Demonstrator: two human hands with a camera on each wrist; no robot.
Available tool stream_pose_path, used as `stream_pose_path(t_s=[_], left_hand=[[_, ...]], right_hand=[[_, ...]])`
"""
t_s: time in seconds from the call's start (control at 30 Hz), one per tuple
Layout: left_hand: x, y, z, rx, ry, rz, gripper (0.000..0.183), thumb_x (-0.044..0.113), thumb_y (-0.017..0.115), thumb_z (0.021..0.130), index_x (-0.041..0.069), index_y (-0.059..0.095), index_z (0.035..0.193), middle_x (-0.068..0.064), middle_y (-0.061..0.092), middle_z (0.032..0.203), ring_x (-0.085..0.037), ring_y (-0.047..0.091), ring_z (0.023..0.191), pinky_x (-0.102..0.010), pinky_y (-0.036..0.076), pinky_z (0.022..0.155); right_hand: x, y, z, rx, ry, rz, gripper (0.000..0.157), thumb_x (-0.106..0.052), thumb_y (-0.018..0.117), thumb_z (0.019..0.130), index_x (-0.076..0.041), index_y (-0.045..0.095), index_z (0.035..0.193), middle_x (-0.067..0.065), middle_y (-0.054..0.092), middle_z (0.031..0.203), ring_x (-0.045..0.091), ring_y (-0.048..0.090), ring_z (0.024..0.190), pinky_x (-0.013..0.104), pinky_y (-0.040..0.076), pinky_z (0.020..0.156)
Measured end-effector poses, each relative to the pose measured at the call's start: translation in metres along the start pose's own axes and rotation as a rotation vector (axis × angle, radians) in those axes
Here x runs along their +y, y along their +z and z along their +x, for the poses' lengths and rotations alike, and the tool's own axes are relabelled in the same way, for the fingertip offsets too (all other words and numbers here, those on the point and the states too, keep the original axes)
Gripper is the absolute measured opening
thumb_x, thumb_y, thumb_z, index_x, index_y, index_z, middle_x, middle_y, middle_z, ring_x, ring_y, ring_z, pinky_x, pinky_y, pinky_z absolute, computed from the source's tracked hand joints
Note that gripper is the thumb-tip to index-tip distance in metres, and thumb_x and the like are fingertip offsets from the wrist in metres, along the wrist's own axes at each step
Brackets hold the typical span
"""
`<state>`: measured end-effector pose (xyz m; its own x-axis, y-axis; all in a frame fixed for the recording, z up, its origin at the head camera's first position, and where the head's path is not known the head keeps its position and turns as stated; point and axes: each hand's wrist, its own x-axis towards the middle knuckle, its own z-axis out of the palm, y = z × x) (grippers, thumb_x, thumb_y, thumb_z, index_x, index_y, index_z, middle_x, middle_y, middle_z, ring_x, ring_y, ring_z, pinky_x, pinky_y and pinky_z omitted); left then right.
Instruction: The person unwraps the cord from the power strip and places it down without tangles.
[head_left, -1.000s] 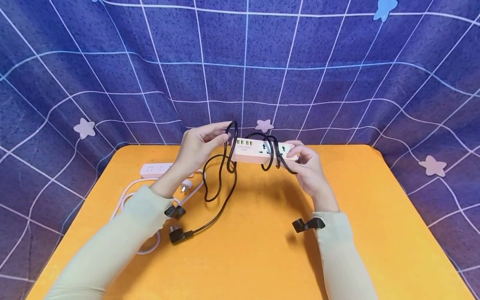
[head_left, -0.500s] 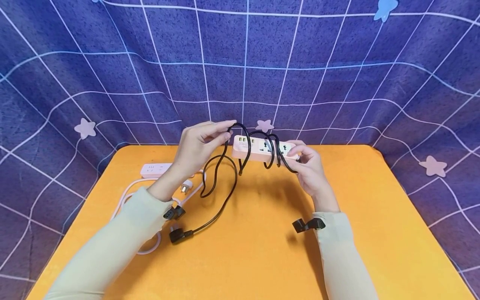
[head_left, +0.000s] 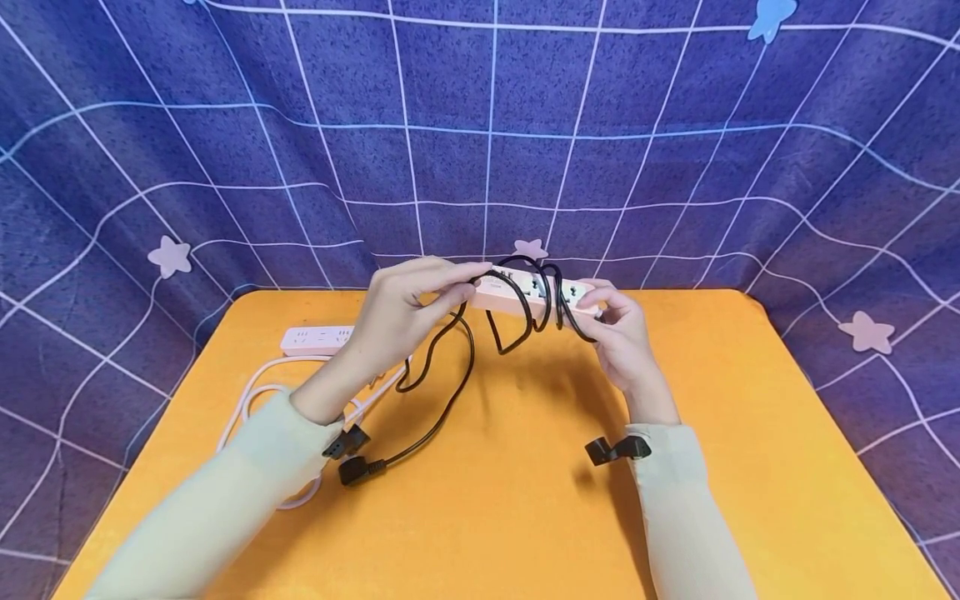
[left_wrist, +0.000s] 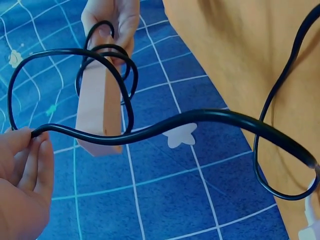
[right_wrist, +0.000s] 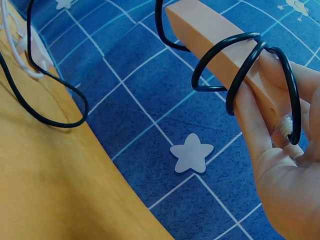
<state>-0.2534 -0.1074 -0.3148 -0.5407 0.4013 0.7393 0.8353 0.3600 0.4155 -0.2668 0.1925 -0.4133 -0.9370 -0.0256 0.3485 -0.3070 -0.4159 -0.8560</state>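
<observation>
My right hand (head_left: 621, 346) grips one end of a white power strip (head_left: 504, 302), held up over the far part of the table. The strip's black cord (left_wrist: 200, 116) leaves the gripped end and winds round the body in several loose turns. At the strip's other end, my left hand (head_left: 405, 312) pinches the cord between thumb and fingertips, with a loop passing over the sockets. From there the cord hangs down to a black plug (head_left: 352, 471) on the table, below my left wrist. In the left wrist view, the strip's plain underside faces the camera.
A second white power strip (head_left: 309, 339) lies at the table's left, partly behind my left forearm, with its white cord (head_left: 247, 392) coiled nearby. A blue grid-patterned curtain (head_left: 637, 167) with star shapes hangs behind the orange table (head_left: 750, 467).
My left hand has moved right and slightly down, carrying the cord loop across the strip from its left end towards the sockets. The right hand stays nearly still; the strip's left end has tilted up slightly.
</observation>
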Motion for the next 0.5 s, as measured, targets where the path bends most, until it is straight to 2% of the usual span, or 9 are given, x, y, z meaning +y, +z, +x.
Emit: stream_pose_path(t_s=[0.3, 0.5], left_hand=[[0.008, 0.004, -0.015, -0.064, 0.042, -0.066, 0.032, 0.003, 0.079, 0.094, 0.016, 0.081, 0.124, 0.004, 0.077, 0.096, -0.008, 0.06, 0.078, -0.022, 0.046, 0.068], [0.014, 0.007, -0.025, -0.128, 0.083, -0.113, 0.036, -0.001, 0.079, 0.093, 0.012, 0.079, 0.126, 0.001, 0.079, 0.103, -0.009, 0.065, 0.082, -0.023, 0.049, 0.071]], right_hand=[[-0.001, 0.001, 0.0, 0.004, -0.001, -0.016, 0.04, 0.025, 0.063, 0.084, -0.013, 0.075, 0.085, 0.008, 0.06, 0.129, 0.023, 0.059, 0.114, 0.023, 0.06, 0.079], [0.001, 0.0, 0.0, -0.008, -0.012, -0.029, 0.04, 0.025, 0.063, 0.085, -0.014, 0.075, 0.085, 0.008, 0.06, 0.128, 0.023, 0.058, 0.113, 0.022, 0.058, 0.076]])
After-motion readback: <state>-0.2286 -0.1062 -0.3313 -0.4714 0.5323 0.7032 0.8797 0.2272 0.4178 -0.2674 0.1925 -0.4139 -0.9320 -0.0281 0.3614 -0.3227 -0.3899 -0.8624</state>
